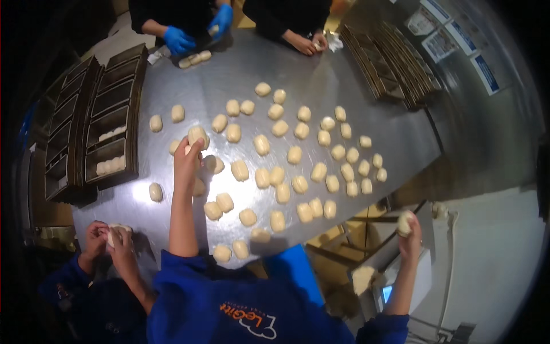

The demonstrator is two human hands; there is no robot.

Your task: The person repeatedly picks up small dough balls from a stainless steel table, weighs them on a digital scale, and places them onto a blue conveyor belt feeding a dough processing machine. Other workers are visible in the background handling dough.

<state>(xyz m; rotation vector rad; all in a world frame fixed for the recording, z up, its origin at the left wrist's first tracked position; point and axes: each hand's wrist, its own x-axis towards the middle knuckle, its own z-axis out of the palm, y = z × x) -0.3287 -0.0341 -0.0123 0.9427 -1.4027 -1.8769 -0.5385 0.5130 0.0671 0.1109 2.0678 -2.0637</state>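
Observation:
My left hand [187,161] reaches over the steel table [172,232] and grips a dough piece [198,136] between thumb and fingers; more dough shows partly behind that hand. Out to the right, past the table's edge, my right hand [411,236] is raised and holds another dough piece [404,223]. Many short, rolled dough pieces [261,145] lie scattered across the middle of the table, some touching, some apart. A larger lump of dough [363,279] sits below my right hand, beside a device with a lit display [386,294].
Divided loaf tins [114,96] stand at the left, some compartments holding dough. More tins [382,64] are stacked at the far right. Two people work across the table, one in blue gloves [178,41]; another person's hands [112,241] shape dough at lower left. A blue container [294,273] stands near me.

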